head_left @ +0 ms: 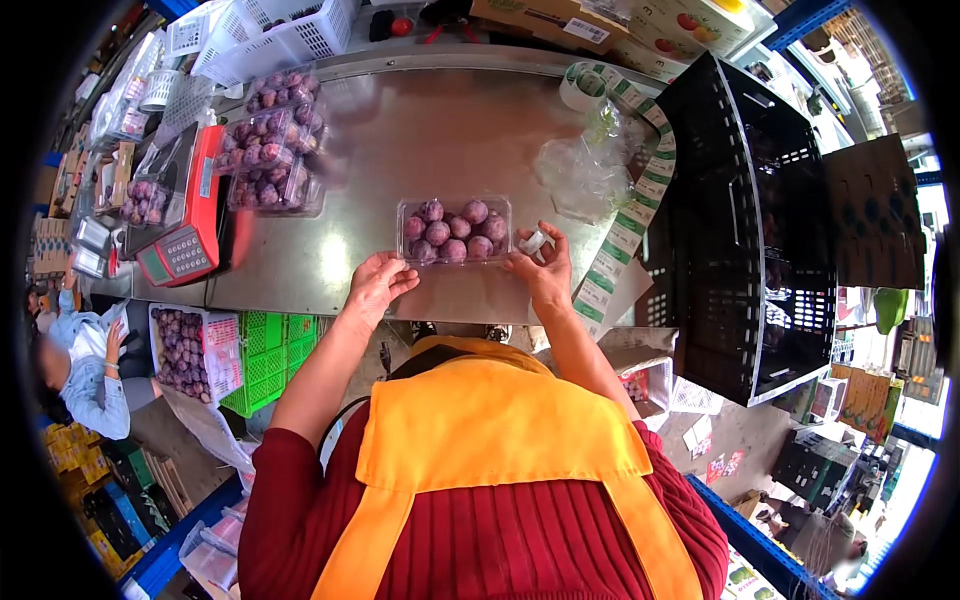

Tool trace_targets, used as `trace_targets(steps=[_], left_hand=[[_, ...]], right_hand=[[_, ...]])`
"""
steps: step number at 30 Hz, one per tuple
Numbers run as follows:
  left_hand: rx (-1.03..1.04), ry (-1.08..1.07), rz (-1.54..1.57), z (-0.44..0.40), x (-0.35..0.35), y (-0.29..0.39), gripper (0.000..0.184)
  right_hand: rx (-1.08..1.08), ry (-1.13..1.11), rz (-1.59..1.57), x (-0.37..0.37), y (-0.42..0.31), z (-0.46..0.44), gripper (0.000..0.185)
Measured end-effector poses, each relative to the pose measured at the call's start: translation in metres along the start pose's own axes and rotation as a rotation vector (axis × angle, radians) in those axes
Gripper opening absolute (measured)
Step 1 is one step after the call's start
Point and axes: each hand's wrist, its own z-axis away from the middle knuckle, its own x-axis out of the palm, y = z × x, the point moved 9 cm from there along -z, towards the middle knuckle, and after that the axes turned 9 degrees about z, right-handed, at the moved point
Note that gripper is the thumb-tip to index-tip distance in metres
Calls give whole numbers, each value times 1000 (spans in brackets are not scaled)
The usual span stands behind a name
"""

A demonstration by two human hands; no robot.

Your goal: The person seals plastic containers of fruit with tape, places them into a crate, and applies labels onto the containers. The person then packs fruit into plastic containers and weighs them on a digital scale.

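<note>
A clear plastic punnet of purple plums (455, 232) sits on the steel table in front of me. My left hand (380, 284) is beside its lower left corner, fingers apart and slightly curled; whether the fingertips touch the plastic is hard to tell. At the lower right corner is my right hand (545, 268), its fingers bent around a small white piece (534, 243) that looks like a label or tape. A long strip of green-and-white labels (622, 235) curls down the table to the right of that hand.
Several filled plum punnets (270, 145) are stacked at the left, beside a red weighing scale (190, 235). Crumpled clear plastic (590, 170) lies right of centre. Black crates (710, 220) stand along the right edge. At the far left is another person (90, 350), near a crate of plums (180, 352).
</note>
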Motion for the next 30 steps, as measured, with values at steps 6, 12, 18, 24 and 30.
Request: trace_targets(steps=[6, 12, 18, 24, 30], left_hand=[[-47, -102, 42, -18, -7, -10, 8], [27, -139, 137, -13, 2, -19, 9], [-23, -70, -155, 25, 15, -14, 33], [673, 43, -754, 37, 38, 91, 35], [196, -586, -542, 56, 169, 51, 35]], right_hand=[[-36, 14, 201, 3, -2, -15, 67], [-68, 36, 60, 4, -10, -19, 68], [-356, -19, 501, 8, -52, -25, 64], [-516, -113, 557, 18, -106, 29, 57], [-242, -593, 255, 70, -93, 81, 44]])
